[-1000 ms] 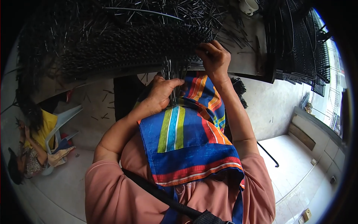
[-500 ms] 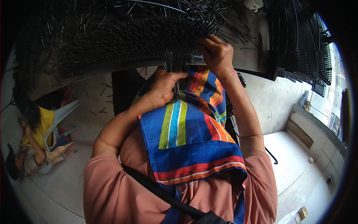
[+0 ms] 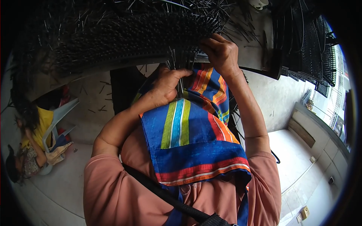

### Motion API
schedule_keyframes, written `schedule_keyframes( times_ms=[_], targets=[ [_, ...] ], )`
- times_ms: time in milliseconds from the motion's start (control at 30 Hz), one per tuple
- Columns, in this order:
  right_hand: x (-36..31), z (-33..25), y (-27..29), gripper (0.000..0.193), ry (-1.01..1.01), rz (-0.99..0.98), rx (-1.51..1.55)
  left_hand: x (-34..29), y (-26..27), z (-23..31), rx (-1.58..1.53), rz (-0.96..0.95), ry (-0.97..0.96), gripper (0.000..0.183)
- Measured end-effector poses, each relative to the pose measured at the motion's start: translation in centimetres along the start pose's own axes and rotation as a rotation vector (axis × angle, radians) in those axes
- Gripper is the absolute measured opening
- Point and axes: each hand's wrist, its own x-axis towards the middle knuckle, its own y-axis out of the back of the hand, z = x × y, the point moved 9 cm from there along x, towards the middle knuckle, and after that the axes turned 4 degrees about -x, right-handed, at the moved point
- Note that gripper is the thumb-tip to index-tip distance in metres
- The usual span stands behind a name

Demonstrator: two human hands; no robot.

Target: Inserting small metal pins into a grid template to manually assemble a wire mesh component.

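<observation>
Head view: left hand [image 3: 166,83] clamped on a bundle of dark sticks [image 3: 181,84], right hand [image 3: 223,54] at a bristly black panel [image 3: 132,42]

From where I watch, the left hand is wrapped around the thin sticks, its thumb laid across them. They stand roughly upright just in front of the tabletop [image 3: 250,53] edge, above a striped blue apron [image 3: 196,150]. The right hand is at the right end of the panel, its fingers curled in; the tips sink into the dark, so I cannot tell whether they meet or pinch anything. The panel lies along the near edge of the tabletop, dense with short spikes.

Past its right end I see loose sticks [image 3: 247,33] scattered about, a pale cup [image 3: 259,3] cut off by the upper rim, and dark mesh sheets [image 3: 315,45] standing together farther right. Off to the left, well apart from both hands, another person [image 3: 32,158] sits by a pale chair [image 3: 60,115], with yellow cloth [image 3: 44,122] beside it.
</observation>
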Motion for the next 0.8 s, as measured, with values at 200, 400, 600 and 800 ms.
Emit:
schedule_keyframes(
  times_ms=[200, 400, 600, 800],
  targets=[
    [-1.9, 1.5, 0.8, 0.015, -0.118, 0.139, 0.036, -0.1, -0.9, 0.3, 0.021, -0.06, -0.009, 0.011],
    [-6.5, 3.6, -2.5, 0.029, -0.682, 0.162, 0.841, -0.2, -1.6, 0.5, -0.009, -0.021, 0.006, 0.027],
    [-5.1, 3.6, -1.8, 0.026, -0.523, 0.074, 0.356, -0.1, -2.2, 0.1, 0.01, 0.003, 0.014, 0.03],
    [-5.2, 4.7, -0.6, 0.021, -0.621, 0.177, 0.629, -0.2, -2.3, 0.0, -0.012, 0.013, 0.006, 0.031]
  ],
)
